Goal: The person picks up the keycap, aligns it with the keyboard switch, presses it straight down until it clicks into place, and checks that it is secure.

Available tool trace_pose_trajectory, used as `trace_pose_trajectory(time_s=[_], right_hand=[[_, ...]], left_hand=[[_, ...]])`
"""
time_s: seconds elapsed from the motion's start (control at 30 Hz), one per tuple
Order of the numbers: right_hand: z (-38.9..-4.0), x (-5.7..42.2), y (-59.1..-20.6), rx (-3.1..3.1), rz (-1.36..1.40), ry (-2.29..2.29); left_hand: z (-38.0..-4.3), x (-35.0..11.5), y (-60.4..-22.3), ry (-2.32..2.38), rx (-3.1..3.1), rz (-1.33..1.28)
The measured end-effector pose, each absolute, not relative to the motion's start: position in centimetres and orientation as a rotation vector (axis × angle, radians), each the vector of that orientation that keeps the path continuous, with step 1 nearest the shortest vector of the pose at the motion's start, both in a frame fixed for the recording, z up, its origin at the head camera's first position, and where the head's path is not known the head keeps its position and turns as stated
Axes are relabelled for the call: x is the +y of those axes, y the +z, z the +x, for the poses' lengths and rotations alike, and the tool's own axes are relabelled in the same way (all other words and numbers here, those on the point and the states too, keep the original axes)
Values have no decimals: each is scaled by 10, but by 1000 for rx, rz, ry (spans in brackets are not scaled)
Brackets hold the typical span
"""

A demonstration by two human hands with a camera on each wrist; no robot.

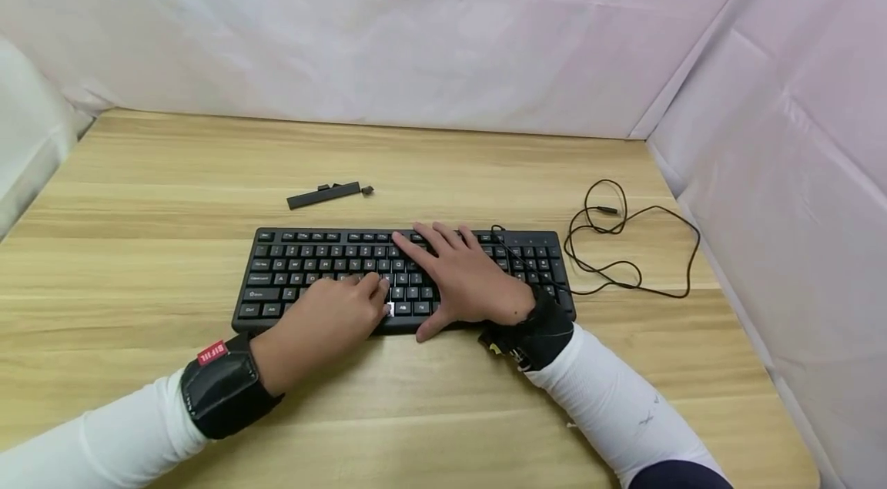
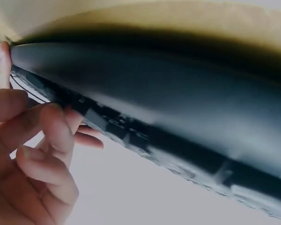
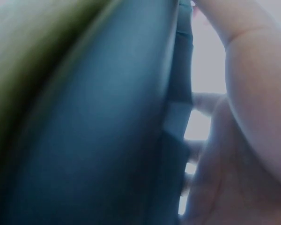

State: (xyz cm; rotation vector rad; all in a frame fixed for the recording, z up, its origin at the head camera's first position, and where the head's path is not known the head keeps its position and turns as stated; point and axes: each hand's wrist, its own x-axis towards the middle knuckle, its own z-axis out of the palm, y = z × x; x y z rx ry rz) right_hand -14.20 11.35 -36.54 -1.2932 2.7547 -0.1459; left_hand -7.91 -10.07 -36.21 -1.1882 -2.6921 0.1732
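Observation:
A black keyboard (image 1: 259, 293) lies on the wooden table, with my hands over its keys. My left hand (image 1: 333, 319) is curled over the lower middle rows, its index finger and thumb pinching at a key beside the bare space bar slot, where white shows. In the left wrist view, the curled fingers (image 2: 56, 126) meet the keyboard's front edge; the key under them is mostly hidden. Spread out, my right hand (image 1: 471, 281) rests across the keys right of the middle. Its fingers reach the top row, while the thumb (image 1: 433, 326) lies over the front edge.
A loose black space bar (image 1: 323, 195) lies behind the keyboard, with a small black piece (image 1: 367, 190) at its right end. The keyboard's cable (image 1: 651, 289) loops over the table at the right. White cloth (image 1: 388, 35) walls the table's back and sides.

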Motion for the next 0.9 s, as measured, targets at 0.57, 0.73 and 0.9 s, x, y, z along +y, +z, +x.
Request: trace_pose_trajectory(time_s=[0.57, 0.73, 0.9], right_hand=[[-142, 119, -361, 2737, -1218, -52], [-143, 119, -363, 2738, -1254, -89], [-143, 116, -367, 2733, -1265, -103]], left_hand=[[-102, -105, -344, -203, -2751, -1011], [-140, -119, -328, -273, -2762, -841], [-178, -127, -326, -192, -2883, -689]])
